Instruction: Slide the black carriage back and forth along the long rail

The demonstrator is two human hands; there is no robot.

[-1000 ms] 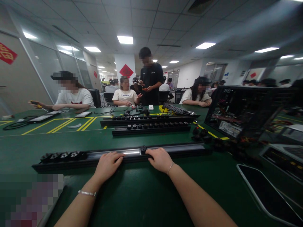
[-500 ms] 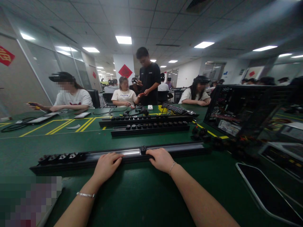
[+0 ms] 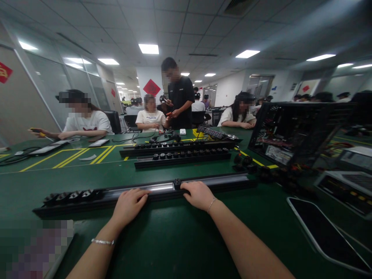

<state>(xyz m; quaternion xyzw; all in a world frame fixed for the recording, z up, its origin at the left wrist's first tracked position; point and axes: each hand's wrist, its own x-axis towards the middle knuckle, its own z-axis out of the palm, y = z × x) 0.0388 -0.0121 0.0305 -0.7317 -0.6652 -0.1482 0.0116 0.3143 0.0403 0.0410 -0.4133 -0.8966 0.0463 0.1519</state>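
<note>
rail (image 3: 203, 182) of black track lies long-side left to right across the green worktop (image 3: 180, 240), just ahead of me. my left hand (image 3: 129, 204) rests flat and open on its near edge; my right hand (image 3: 199, 195) curls loosely by the small black socket (image 3: 177, 183), nearer.

Bare green tabletop (image 3: 174, 236) lies open at six o'clock. The long black rail (image 3: 226, 181) bars twelve o'clock; a phone (image 3: 325, 232) blocks four o'clock, loose black knobs (image 3: 245, 162) crowd two o'clock.
</note>
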